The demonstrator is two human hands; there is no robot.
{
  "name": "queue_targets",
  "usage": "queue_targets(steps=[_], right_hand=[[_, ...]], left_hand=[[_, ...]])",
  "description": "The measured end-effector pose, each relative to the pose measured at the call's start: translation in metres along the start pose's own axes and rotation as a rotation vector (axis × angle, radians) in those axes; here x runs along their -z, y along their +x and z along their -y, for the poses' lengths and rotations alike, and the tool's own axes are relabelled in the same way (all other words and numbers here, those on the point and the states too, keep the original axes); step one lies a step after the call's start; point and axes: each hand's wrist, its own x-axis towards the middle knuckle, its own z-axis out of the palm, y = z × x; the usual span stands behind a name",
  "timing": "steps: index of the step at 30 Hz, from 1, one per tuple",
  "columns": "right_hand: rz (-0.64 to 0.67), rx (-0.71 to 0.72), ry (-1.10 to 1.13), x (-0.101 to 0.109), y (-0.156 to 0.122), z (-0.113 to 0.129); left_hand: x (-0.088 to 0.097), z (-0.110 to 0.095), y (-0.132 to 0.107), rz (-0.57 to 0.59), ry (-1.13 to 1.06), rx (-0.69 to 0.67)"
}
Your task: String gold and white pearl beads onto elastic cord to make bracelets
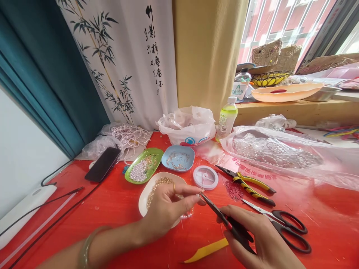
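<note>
My left hand [168, 209] hovers over a white dish [143, 201] of small gold parts and pinches a tiny gold piece [201, 191] between thumb and forefinger; a short string of pearls hangs below the fingers. My right hand [259, 239] grips red-and-black pliers [224, 222], whose narrow tips meet the tiny piece at my left fingertips. Both hands are closed.
On the red table [112, 209]: a green dish of pearls [143, 165], a blue dish of pins [178, 158], a clear thread spool [205, 177], yellow-black pliers [246, 183], black scissors [286, 222], a phone [103, 164], a bottle [226, 119], and plastic bags of pearls [280, 151].
</note>
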Motion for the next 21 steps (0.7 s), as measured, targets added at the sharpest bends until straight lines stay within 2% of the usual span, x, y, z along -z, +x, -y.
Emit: queue_targets(steps=[8, 13, 17, 21], right_hand=[[-0.021, 0.026, 0.014, 0.002, 0.000, -0.003], [0.013, 0.024, -0.008, 0.005, 0.001, -0.004], [0.019, 0.001, -0.014, 0.006, 0.002, -0.003], [0.057, -0.025, -0.107, 0.012, 0.000, -0.015]], left_hand=[[0.001, 0.000, -0.001, 0.020, 0.047, -0.036], [0.002, -0.002, 0.000, 0.049, -0.102, -0.017], [0.003, -0.006, 0.005, 0.101, -0.297, 0.075], [0.006, -0.005, 0.010, 0.176, -0.354, 0.188]])
